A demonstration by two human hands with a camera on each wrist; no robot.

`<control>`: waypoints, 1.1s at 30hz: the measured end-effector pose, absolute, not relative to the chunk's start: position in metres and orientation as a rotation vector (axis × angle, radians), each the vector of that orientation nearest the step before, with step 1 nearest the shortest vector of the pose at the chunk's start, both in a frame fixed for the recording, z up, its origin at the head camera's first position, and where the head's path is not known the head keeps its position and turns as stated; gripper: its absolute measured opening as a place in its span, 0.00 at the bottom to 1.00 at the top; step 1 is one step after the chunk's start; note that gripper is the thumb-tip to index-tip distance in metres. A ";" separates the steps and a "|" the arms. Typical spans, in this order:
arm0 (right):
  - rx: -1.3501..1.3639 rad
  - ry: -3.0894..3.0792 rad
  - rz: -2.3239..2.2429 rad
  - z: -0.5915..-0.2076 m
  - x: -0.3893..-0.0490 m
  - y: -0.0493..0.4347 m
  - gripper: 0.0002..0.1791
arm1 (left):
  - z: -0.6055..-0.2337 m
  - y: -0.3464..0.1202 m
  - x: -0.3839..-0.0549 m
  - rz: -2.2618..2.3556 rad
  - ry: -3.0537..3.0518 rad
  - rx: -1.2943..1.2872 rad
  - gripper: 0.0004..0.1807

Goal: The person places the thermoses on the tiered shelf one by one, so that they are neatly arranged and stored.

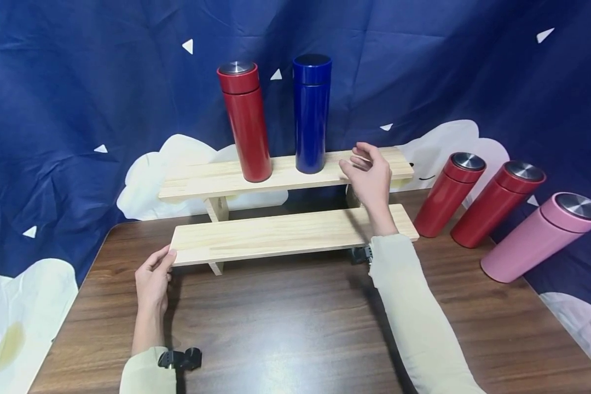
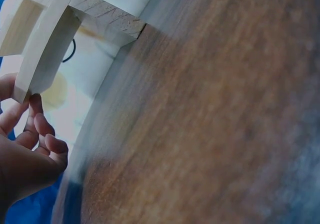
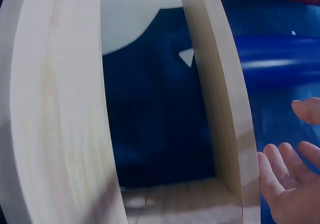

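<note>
A two-tier wooden shelf (image 1: 285, 232) stands on the table. At the left end of its lower board, my left hand (image 1: 152, 276) pinches the corner; in the left wrist view the thumb and fingers (image 2: 36, 104) meet at the board's end. On the upper board stand a red thermos bottle (image 1: 248, 126) and, to its right, a blue thermos bottle (image 1: 312, 117), both upright. Just right of the blue bottle, my right hand (image 1: 371, 178) is over the upper board with loosely bent fingers apart and nothing between them. The right wrist view shows its fingers (image 3: 285, 166) beside the board edge.
On the table right of the shelf stand two more red thermos bottles (image 1: 450, 194) (image 1: 497, 205) and a pink thermos bottle (image 1: 542, 238). A blue curtain (image 1: 103, 82) with white cloud shapes hangs right behind. The brown table (image 1: 276, 317) extends in front of the shelf.
</note>
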State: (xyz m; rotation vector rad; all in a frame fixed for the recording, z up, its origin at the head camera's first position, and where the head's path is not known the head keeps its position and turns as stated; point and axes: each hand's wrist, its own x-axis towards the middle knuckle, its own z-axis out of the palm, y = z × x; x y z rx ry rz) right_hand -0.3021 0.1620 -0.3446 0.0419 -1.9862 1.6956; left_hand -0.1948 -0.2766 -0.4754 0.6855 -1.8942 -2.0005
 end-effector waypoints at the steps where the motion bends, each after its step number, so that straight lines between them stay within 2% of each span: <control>1: 0.035 -1.985 1.690 -0.344 -0.301 0.165 0.29 | -0.476 -0.277 -0.195 -1.999 -1.895 0.691 0.21; 33: -0.090 -1.828 1.534 -0.333 -0.250 0.240 0.22 | -0.474 -0.279 -0.194 -2.005 -1.906 0.706 0.22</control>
